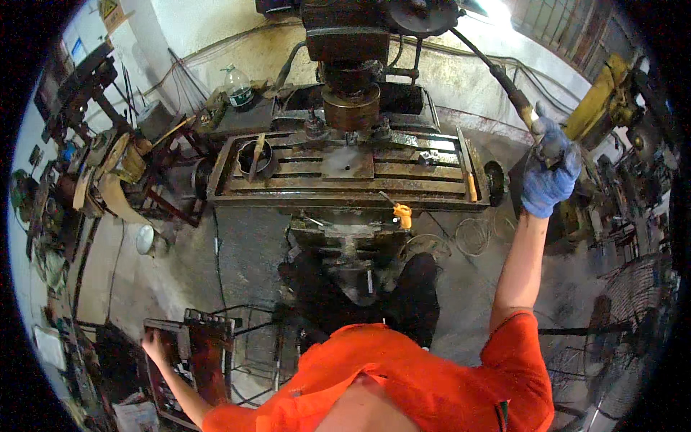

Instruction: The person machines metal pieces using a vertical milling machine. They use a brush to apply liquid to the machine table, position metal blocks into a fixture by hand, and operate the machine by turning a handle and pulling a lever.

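My right hand, in a blue glove, is raised at the right with its fingers wrapped round the end of a long lever. The lever runs down from the head of a milling machine. My bare left hand is low at the left, at the edge of a dark metal stand; its fingers are too small and dim to make out. Below the machine's spindle, a flat metal plate lies on the slotted table.
A round can with a brush stands on the table's left end. An orange-handled tool lies at its right end, and a yellow-handled tool at its front edge. A big clear bottle stands behind, left. Coiled cable lies on the floor.
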`<state>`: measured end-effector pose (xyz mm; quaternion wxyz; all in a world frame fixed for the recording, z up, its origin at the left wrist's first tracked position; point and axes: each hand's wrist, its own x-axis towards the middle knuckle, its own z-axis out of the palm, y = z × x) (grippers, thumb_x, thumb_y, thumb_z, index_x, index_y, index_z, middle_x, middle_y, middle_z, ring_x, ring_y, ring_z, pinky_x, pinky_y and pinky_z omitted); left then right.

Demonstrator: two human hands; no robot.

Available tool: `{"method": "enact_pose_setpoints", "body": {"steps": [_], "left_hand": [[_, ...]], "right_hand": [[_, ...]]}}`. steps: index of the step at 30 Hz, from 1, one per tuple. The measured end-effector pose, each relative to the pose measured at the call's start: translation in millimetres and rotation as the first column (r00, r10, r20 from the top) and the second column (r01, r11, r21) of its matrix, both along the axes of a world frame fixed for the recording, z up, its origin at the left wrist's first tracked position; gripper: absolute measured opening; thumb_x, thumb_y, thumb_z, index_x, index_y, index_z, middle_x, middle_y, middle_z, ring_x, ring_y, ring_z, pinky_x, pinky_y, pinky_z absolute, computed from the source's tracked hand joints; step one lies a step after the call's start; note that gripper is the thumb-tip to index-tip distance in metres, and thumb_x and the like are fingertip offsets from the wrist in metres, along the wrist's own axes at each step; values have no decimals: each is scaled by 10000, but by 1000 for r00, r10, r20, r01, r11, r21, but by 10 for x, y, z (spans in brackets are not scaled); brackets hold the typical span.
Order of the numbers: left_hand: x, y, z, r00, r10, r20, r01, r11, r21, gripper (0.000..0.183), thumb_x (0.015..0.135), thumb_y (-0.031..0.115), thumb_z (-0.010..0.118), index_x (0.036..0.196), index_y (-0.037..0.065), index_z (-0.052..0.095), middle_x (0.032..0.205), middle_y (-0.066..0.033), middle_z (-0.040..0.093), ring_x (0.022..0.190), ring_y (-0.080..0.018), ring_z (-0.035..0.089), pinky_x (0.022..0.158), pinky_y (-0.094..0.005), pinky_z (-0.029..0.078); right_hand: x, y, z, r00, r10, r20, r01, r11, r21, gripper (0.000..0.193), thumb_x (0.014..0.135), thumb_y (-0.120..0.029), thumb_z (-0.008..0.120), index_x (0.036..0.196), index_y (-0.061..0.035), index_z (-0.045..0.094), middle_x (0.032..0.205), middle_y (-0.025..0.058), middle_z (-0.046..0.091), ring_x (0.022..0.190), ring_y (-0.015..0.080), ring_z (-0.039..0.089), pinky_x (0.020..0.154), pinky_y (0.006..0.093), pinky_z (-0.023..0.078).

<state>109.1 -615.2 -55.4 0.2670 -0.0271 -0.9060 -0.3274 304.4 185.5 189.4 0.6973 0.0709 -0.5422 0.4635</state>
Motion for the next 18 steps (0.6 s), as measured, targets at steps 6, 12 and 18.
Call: {"method": "enact_pose_setpoints", "body": {"steps": [6, 12, 18], "left_hand": [[455, 84, -160, 696, 166, 698, -347, 929, 125, 102, 738, -20, 555, 838, -41, 552, 535, -70, 490, 381, -144, 447, 336, -306, 354], [288, -206, -902, 517, 174, 838, -58, 984, -168, 187, 787, 106, 582, 924, -21, 577, 685, -94, 585, 512, -171, 542, 444, -320, 440], [483, -9, -1004, 368, 214, 905, 47, 968, -248, 187, 786, 107, 578, 914, -28, 590, 719, -97, 596, 555, -176, 548, 482, -326, 452]], "right_hand": [[76, 258, 183, 988, 142, 64, -138, 988, -66, 332, 813, -320, 492, 707, -6, 528, 890, 187, 601, 914, 316, 540, 928, 418, 340], [28, 69, 527, 970, -177, 168, 151, 976, 158, 298, 889, -175, 387, 753, 31, 555, 879, 169, 618, 871, 253, 558, 873, 324, 381], [152, 633, 769, 816, -555, 163, 471, 801, 369, 265, 880, -139, 389, 822, 54, 561, 872, 163, 618, 861, 229, 555, 780, 277, 415]]}}
